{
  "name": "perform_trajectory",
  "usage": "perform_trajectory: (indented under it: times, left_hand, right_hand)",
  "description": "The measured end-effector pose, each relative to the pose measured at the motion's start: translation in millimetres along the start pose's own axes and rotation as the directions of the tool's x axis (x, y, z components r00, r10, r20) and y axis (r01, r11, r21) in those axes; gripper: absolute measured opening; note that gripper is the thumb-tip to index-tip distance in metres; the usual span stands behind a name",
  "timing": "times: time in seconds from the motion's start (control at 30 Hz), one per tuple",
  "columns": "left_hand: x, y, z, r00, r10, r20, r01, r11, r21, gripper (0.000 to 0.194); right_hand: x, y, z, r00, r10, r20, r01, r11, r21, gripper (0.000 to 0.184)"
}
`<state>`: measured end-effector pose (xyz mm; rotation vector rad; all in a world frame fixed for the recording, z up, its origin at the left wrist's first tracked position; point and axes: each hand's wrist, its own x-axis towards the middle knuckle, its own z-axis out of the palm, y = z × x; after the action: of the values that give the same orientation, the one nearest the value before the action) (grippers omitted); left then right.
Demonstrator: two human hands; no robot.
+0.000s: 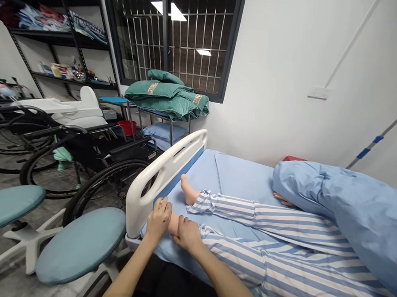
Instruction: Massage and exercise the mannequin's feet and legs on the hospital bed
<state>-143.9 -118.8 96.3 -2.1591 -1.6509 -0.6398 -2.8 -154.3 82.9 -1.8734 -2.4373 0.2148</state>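
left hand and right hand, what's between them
In the head view, bare skin of the near foot, around the ankle, shows between the left hand and the right hand. Nothing else is visible in that gap.

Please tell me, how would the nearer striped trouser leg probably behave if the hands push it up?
The nearer trouser leg would probably be floppy, as its cloth lies in loose folds. It may bunch up easily, like the wrinkled cuff on the farther leg.
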Motion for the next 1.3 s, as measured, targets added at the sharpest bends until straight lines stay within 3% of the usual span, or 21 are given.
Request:
perform_trajectory:
  times: [0.17, 0.5, 0.77, 1.03, 1.17, 1.3]
  left_hand:
    - [-16, 4, 11.1, 0.979, -0.199, -0.034, 0.198, 0.980, -0.027, 0.037]
    - [-18, 12, -3.8, 0.927, -0.375, 0.015, 0.375, 0.926, -0.049, 0.055]
    - [11, 7, -21.1, 0.853, -0.504, 0.136, 0.497, 0.864, 0.085, 0.056]
    - [51, 11, -21.4, 0.885, -0.352, 0.306, 0.334, 0.936, 0.112, 0.041]
    - [42, 16, -17.6, 0.960, -0.122, 0.252, 0.099, 0.990, 0.101, 0.036]
    - [29, 17, -14.6, 0.977, 0.015, 0.213, -0.041, 0.993, 0.114, 0.036]
  right_hand:
    - [-2, -1, -1, 1.000, 0.004, -0.009, -0.004, 1.000, -0.001, 0.051]
    - [-4, -3, -4, 1.000, 0.020, -0.005, -0.020, 1.000, -0.007, 0.051]
    - [1, -2, 3, 1.000, 0.020, -0.016, -0.020, 1.000, -0.001, 0.053]
    - [6, 0, 5, 1.000, 0.026, 0.015, -0.026, 1.000, 0.001, 0.056]
    - [5, 0, 6, 1.000, 0.024, 0.018, -0.024, 1.000, 0.017, 0.053]
    - [3, 1, 5, 1.000, 0.013, 0.023, -0.014, 1.000, 0.017, 0.051]
